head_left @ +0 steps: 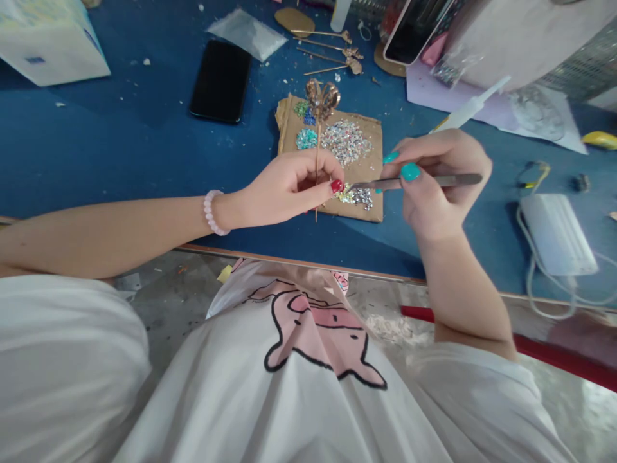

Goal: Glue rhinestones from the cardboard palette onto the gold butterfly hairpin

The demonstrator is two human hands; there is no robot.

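My left hand [294,186] is closed round the thin stem of a gold hairpin [322,99], whose butterfly-shaped head points away from me. Tweezers [443,181] lie in the grip of my right hand [441,183], held between thumb and fingers, their tips close to the left thumb's red nail. Whether the tips pinch anything is too small to tell. Beneath both hands sits a piece of cardboard [332,212] bearing piles of small rhinestones [347,141] in clear, turquoise, blue, green and yellowish colours.
Several more gold hairpins [332,51] lie beyond the cardboard. A black phone [220,80] and a plastic bag [248,33] are at the back left, near a tissue box [72,51]. A glue-type applicator [467,109] rests at right, with a white power bank [559,235] and cable nearer me.
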